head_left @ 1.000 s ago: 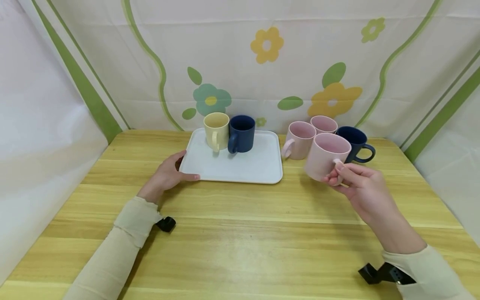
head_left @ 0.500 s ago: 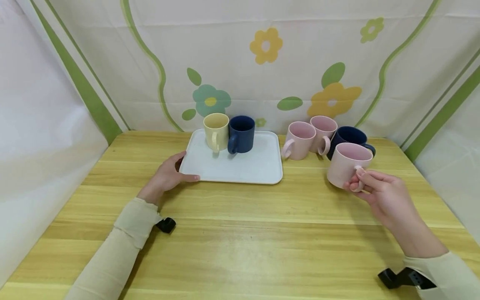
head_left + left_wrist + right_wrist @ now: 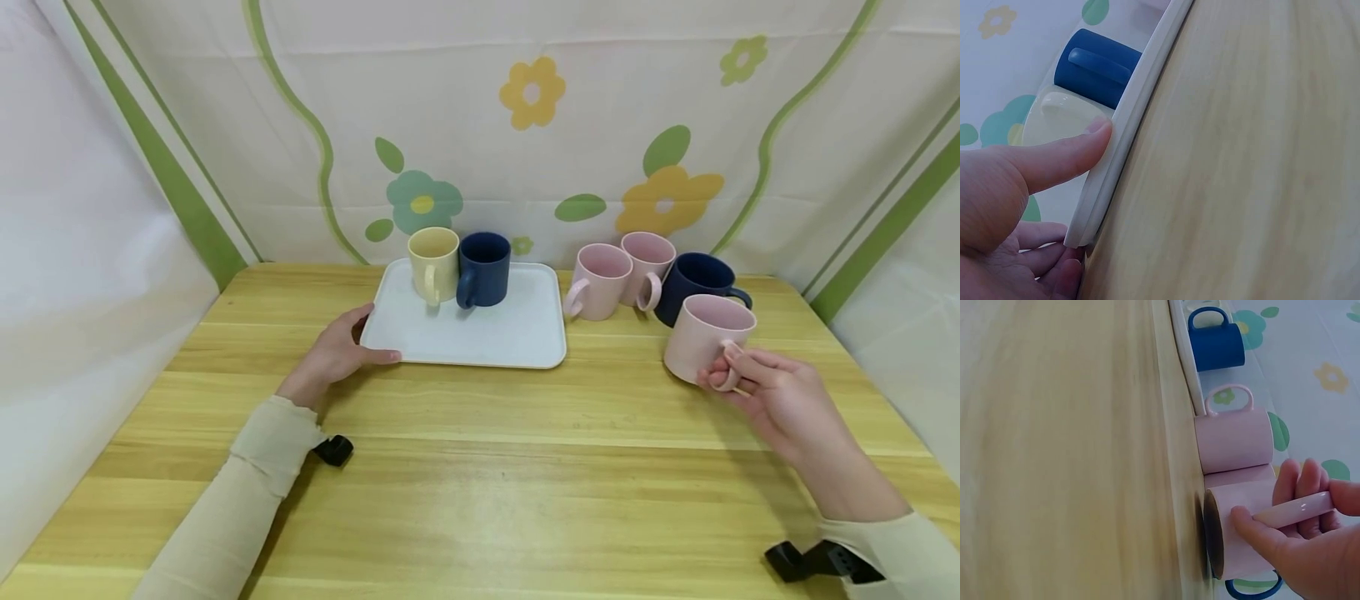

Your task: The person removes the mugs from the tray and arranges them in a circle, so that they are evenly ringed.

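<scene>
The left hand (image 3: 337, 346), spread moderately, holds the near left corner of the white tray (image 3: 465, 337), thumb along the near rim. The right hand (image 3: 780, 400) pinches the handle of a pink mug (image 3: 697, 346), tilted low over the surface (image 3: 480, 467), just near of a dark blue mug (image 3: 681, 289); base contact I cannot determine. A yellow mug (image 3: 447, 275) and, right of it, a navy mug (image 3: 492, 273) stand along the tray's far side. Two other pink mugs (image 3: 607, 292) stand right of the tray.
</scene>
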Demonstrator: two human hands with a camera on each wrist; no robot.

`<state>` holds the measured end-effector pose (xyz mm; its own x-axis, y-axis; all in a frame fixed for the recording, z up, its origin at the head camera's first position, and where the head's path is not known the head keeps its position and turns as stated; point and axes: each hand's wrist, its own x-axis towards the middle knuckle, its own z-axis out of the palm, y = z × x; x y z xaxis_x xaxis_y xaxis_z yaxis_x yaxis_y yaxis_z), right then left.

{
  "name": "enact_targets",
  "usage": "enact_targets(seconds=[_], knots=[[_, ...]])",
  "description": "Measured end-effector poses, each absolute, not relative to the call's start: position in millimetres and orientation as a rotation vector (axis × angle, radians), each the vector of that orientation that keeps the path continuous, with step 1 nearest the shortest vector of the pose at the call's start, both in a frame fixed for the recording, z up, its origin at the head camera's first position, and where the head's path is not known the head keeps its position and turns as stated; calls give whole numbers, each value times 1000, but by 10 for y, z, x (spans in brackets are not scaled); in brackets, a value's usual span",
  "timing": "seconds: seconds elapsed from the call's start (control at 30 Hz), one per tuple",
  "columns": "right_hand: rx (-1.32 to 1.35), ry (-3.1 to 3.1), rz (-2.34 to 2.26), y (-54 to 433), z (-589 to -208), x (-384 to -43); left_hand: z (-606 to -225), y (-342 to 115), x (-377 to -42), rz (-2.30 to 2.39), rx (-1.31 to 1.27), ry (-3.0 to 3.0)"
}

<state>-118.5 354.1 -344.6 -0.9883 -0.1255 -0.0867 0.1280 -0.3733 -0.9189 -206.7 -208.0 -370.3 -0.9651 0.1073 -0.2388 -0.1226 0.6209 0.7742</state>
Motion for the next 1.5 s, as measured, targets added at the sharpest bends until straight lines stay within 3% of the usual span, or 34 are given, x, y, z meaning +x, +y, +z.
enact_targets(seconds=[0.93, 1.5], knots=[[-16, 1610, -2408, 3676, -3549, -1274, -3704, -2079, -2079, 1270, -27, 2580], [-15, 1822, -2460, 3824, -3430, -1141, -3710, -2080, -2090, 1271, -19, 2584]])
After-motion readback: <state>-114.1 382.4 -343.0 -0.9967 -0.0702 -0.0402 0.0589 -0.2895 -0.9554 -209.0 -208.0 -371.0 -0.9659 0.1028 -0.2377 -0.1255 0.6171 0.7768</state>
